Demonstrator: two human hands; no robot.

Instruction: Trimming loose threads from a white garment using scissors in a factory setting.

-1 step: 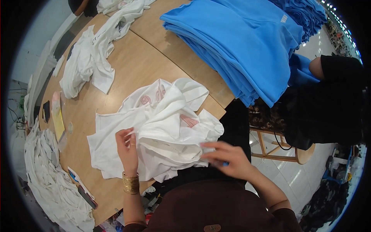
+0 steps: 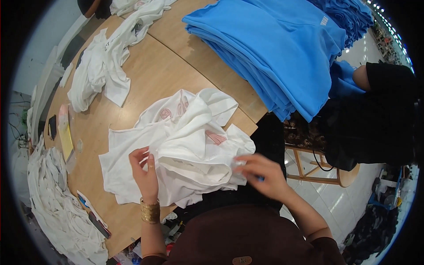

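While our left hand (image 2: 145,173) pins the crumpled white garment (image 2: 185,141) on the wooden table (image 2: 150,79) and our right hand (image 2: 260,172) pinches its edge, we seem mid-sorting; next likely needs pulling the fabric flat

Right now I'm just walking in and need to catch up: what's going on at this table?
A person is handling a bunched white shirt on the wooden table. The left hand grips its fabric, and the right hand pinches its right edge. More white shirts lie farther along the table, and a stack of blue shirts sits opposite. Another person in black is at the right.
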